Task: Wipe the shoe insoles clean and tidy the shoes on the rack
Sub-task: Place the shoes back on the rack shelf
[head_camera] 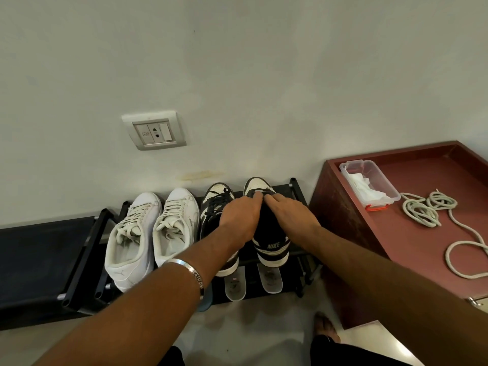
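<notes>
Two pairs of shoes stand on the top shelf of a black shoe rack [298,186]. At the left is a white pair [151,233]. To its right is a black-and-white pair; its left shoe [215,204] is partly hidden by my forearm. Both hands are on the right black-and-white shoe [269,247]. My left hand [241,219] and my right hand [293,217] lie over its tongue with fingertips at the black laces. Two pale insoles [252,282] lie on the lower shelf below this pair.
A dark red cabinet [427,233] stands right of the rack, carrying a clear plastic box [369,184] with white wipes and a coiled white rope [433,215]. A wall socket [154,132] is above the rack. A second black rack [39,257] extends left. My foot [326,327] is on the floor.
</notes>
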